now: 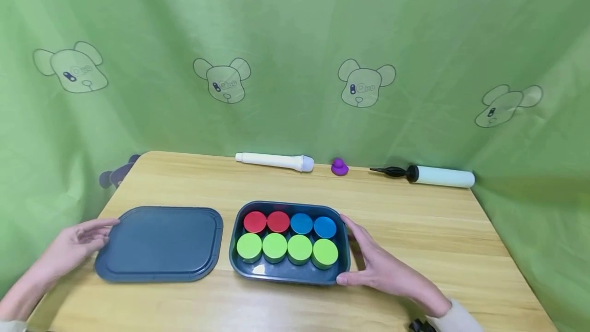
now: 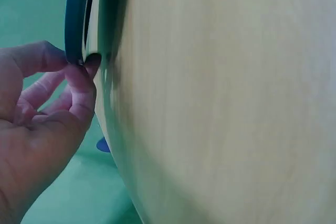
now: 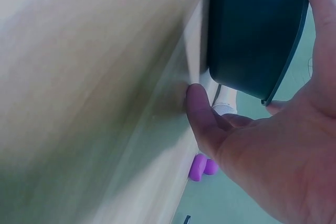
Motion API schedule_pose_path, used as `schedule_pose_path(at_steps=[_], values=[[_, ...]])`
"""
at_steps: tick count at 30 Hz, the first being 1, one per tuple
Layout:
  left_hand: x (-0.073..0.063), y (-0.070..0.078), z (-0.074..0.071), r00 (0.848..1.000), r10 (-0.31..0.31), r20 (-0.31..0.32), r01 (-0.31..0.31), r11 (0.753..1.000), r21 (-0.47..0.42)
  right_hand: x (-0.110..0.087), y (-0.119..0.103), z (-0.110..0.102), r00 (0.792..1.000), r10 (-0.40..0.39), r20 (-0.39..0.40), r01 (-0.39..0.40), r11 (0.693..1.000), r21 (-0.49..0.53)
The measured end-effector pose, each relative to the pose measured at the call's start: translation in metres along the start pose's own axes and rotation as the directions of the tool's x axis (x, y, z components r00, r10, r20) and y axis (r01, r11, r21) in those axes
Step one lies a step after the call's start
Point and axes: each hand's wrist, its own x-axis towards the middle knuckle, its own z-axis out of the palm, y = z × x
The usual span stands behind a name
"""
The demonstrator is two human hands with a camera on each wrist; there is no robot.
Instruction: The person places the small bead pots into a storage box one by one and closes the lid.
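Note:
A dark blue-grey lid (image 1: 161,244) lies at the left of the table, its left edge pinched by my left hand (image 1: 76,246) between thumb and fingers. In the left wrist view the lid (image 2: 77,19) appears edge-on. To its right, a matching rectangular container (image 1: 276,276) holds two red cylinders (image 1: 255,222), two blue cylinders (image 1: 301,223) and a front row of several green cylinders (image 1: 274,246). My right hand (image 1: 375,260) spans the container's right end, thumb at the front corner and a fingertip on the back rim. The right wrist view shows the container's outer wall (image 3: 252,30).
Along the table's back edge lie a white microphone-shaped stick (image 1: 274,161), a small purple duck-like toy (image 1: 339,167) and a white hand pump (image 1: 442,176) with a black nozzle. A green curtain (image 1: 295,24) hangs behind and around the wooden table (image 1: 415,219).

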Motion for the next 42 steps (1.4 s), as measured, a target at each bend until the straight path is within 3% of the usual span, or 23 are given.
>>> schedule_pose_path(at_steps=[3,5,8,10,15,20,25,28,32,36,39,41,42], values=[[0.0,0.0,-0.004,0.999,-0.021,0.028,0.023,0.996,-0.089,-0.001,0.001,-0.001,1.0,0.011,0.005,-0.011,1.0,0.017],[0.0,-0.001,-0.006,0.997,-0.024,0.067,0.037,0.979,-0.199,-0.001,0.001,-0.002,1.0,0.015,0.006,-0.015,1.0,0.024],[-0.002,-0.003,-0.01,0.991,0.0,0.136,0.05,0.927,-0.371,0.0,0.001,-0.001,1.0,0.013,0.006,-0.013,1.0,0.025],[-0.004,-0.004,-0.012,0.984,0.032,0.175,0.056,0.88,-0.473,0.001,0.001,-0.001,1.0,0.006,0.004,-0.007,1.0,0.019],[-0.006,-0.004,-0.012,0.972,0.126,0.2,0.022,0.795,-0.606,0.002,0.002,0.0,1.0,0.01,0.012,-0.01,1.0,0.026],[-0.006,-0.004,-0.01,0.966,0.166,0.2,0.007,0.751,-0.661,0.002,0.002,0.0,1.0,0.009,0.015,-0.01,0.999,0.036],[-0.008,-0.006,-0.008,0.974,0.15,0.169,0.004,0.737,-0.676,0.0,0.002,0.0,1.0,0.007,0.008,-0.007,0.999,0.034],[-0.009,-0.006,-0.007,0.978,0.15,0.143,-0.005,0.71,-0.705,0.0,0.003,0.0,1.0,0.013,0.011,-0.013,0.999,0.04],[-0.009,-0.002,-0.005,0.975,0.19,0.117,-0.033,0.644,-0.765,0.0,0.002,0.0,1.0,0.02,0.015,-0.021,0.998,0.056],[-0.006,0.005,-0.002,0.964,0.246,0.099,-0.057,0.556,-0.829,0.0,0.002,0.0,1.0,0.019,0.017,-0.02,0.998,0.055],[-0.004,0.013,0.001,0.963,0.257,0.082,-0.065,0.517,-0.854,0.0,0.002,-0.001,1.0,0.01,0.019,-0.011,0.999,0.045],[-0.002,0.018,0.004,0.965,0.252,0.065,-0.075,0.509,-0.858,0.0,0.001,-0.001,1.0,0.001,0.023,-0.002,0.999,0.034],[-0.001,0.021,0.006,0.968,0.245,0.056,-0.082,0.517,-0.852,-0.001,0.001,-0.001,1.0,-0.003,0.025,0.003,1.0,0.028]])
